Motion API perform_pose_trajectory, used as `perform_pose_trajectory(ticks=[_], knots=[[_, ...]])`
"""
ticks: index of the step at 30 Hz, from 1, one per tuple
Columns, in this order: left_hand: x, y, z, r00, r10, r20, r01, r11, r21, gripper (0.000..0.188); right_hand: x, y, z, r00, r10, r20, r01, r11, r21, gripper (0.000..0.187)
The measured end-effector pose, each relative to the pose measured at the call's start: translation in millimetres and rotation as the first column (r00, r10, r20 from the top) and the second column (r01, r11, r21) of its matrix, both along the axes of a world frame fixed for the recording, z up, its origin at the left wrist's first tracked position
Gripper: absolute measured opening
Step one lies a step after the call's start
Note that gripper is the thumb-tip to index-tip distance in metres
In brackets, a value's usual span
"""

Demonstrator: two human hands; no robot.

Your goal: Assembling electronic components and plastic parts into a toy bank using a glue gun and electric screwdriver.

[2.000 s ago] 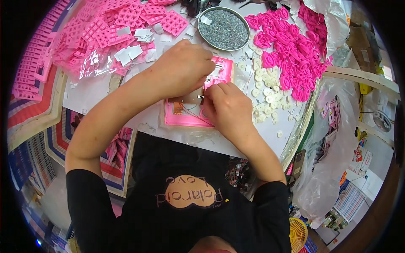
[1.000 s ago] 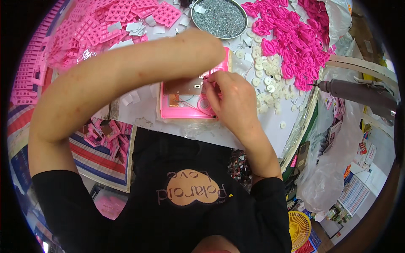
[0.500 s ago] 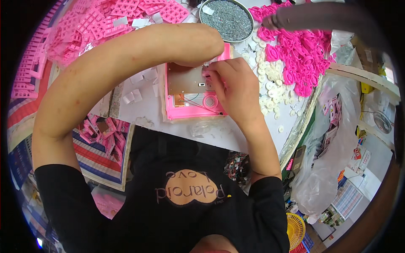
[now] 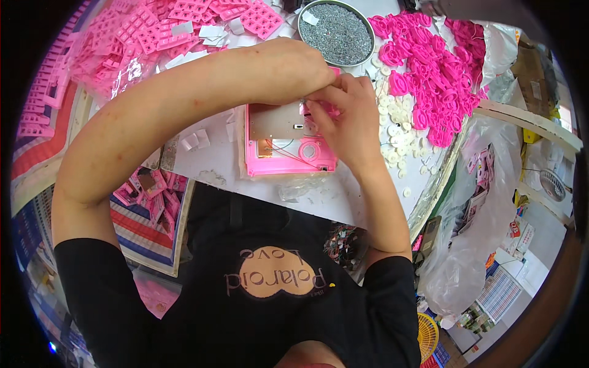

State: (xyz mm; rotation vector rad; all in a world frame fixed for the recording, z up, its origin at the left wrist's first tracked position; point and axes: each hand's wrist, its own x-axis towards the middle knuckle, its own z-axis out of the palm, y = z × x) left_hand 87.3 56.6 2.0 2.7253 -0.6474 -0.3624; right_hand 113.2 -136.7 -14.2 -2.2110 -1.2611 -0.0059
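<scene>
A pink plastic case (image 4: 288, 167) lies on the white table, its inside facing up. A grey-brown metal plate (image 4: 273, 122) covers its upper part, and thin wires (image 4: 282, 149) run below the plate beside a pink ring. My left hand (image 4: 310, 69) reaches across from the left over the case's far edge; its fingers are hidden. My right hand (image 4: 351, 116) is at the right of the case, thumb and fingers bent together at the plate's right edge. What lies between them is too small to make out.
A round metal tray (image 4: 299, 27) of small screws stands beyond the case. Pink rings (image 4: 423, 67) and white discs (image 4: 396, 129) are heaped to its right. Pink slotted parts (image 4: 141, 37) pile up at the far left. A clear plastic bag (image 4: 466, 245) hangs beside the table's right edge.
The long dark blurred object at the top right has mostly swung up out of view. The case appears slightly farther right in the picture, both hands staying over it.
</scene>
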Motion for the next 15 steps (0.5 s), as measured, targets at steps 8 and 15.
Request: perform_pose_trajectory(ticks=[8,15], knots=[[6,-7,11,0.999,0.026,-0.028,-0.025,0.998,0.050,0.026,8,-18,13,0.918,0.326,0.225,-0.299,0.943,-0.144,0.024],[16,-13,21,1.000,-0.031,0.000,0.030,0.982,0.187,0.018,5,-10,27,0.911,0.355,0.211,-0.281,0.907,-0.313,0.029]])
